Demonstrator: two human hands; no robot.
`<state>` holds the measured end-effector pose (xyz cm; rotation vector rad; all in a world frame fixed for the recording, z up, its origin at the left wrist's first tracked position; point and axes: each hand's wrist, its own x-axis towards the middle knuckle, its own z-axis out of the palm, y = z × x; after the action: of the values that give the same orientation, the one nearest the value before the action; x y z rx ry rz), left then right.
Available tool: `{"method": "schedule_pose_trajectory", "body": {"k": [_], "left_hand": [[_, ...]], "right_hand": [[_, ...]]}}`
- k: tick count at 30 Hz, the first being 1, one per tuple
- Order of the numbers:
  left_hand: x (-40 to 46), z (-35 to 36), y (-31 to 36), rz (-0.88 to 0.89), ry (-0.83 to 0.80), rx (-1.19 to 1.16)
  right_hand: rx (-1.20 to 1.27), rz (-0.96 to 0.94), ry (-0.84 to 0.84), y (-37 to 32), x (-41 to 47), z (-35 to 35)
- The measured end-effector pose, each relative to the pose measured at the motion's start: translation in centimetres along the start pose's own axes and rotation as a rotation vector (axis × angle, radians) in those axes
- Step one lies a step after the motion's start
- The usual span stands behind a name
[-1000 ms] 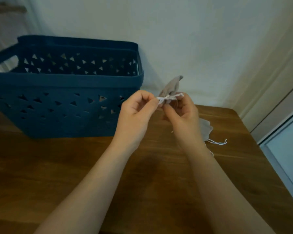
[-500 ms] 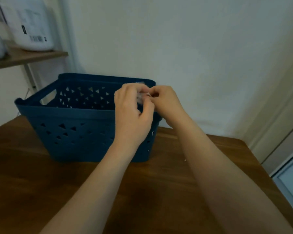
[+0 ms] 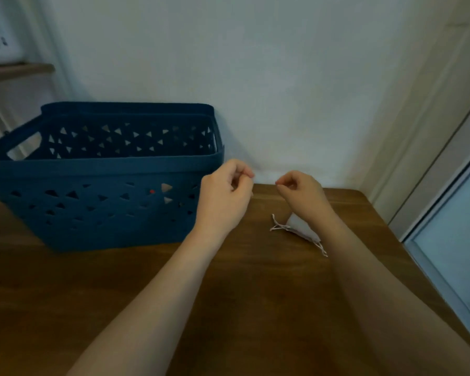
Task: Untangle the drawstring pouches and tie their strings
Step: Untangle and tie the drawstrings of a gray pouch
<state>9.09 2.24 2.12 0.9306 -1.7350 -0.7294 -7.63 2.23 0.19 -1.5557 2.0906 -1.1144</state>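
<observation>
On the brown wooden desk (image 3: 228, 308), toward its far right corner, a small grey fabric drawstring pouch (image 3: 300, 228) lies flat, its white strings (image 3: 278, 226) trailing from both ends, long axis running left-far to right-near. The right hand (image 3: 300, 192) hovers just above and beyond it, clearly the nearer one; the left hand (image 3: 224, 195) hangs further left. Both have fingers curled, thumb to forefinger, with nothing visibly held. At the far left stands a dark blue perforated plastic basket (image 3: 101, 191).

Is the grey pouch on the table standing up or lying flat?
Lying flat: the grey pouch rests on its side on the wooden table, strings trailing.
</observation>
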Motion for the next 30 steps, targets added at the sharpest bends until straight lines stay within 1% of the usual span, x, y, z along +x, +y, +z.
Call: {"method": "schedule_pose_trajectory", "body": {"k": [3, 5, 8, 12, 15, 18, 20, 22, 25, 28, 30], "left_hand": [[-0.3, 2.2, -0.7, -0.042, -0.082, 0.027], [-0.9, 3.2, -1.4, -0.050, -0.110, 0.033], [-1.8, 4.4, -2.1, -0.056, -0.151, 0.030], [-2.8, 5.7, -3.0, -0.067, -0.184, 0.043], [-3.2, 6.2, -3.6, -0.084, -0.202, 0.057], [-3.4, 6.3, -4.0, -0.064, -0.193, 0.066], [-3.5, 6.1, -4.2, -0.024, -0.153, 0.077], [-3.5, 5.8, -4.7, -0.024, -0.138, 0.069], [-3.7, 5.4, -5.8, -0.027, -0.187, 0.138], [-4.0, 5.0, -7.1, -0.058, -0.253, 0.299], [-3.9, 4.8, -7.6, -0.084, -0.295, 0.349]], "right_hand": [[-0.164, 0.133, -0.026, 3.9, -0.6, -0.6], [-0.317, 0.189, -0.061, 5.8, -1.3, -0.4], [-0.480, 0.195, -0.077, 7.6, -2.5, 0.4], [-0.573, 0.117, -0.025, 9.4, -3.1, 1.5], [-0.522, 0.036, 0.084, 9.7, -3.1, 1.6], [-0.381, -0.115, 0.246, 8.8, -3.5, 1.4], [-0.263, -0.207, 0.295, 7.2, -4.1, 1.4], [-0.170, -0.284, 0.291, 5.8, -4.5, 1.8], [-0.179, -0.364, 0.256, 5.1, -4.9, 3.1], [-0.166, -0.296, 0.114, 5.4, -5.2, 4.5], [-0.194, -0.277, 0.087, 5.9, -5.3, 4.8]]}}
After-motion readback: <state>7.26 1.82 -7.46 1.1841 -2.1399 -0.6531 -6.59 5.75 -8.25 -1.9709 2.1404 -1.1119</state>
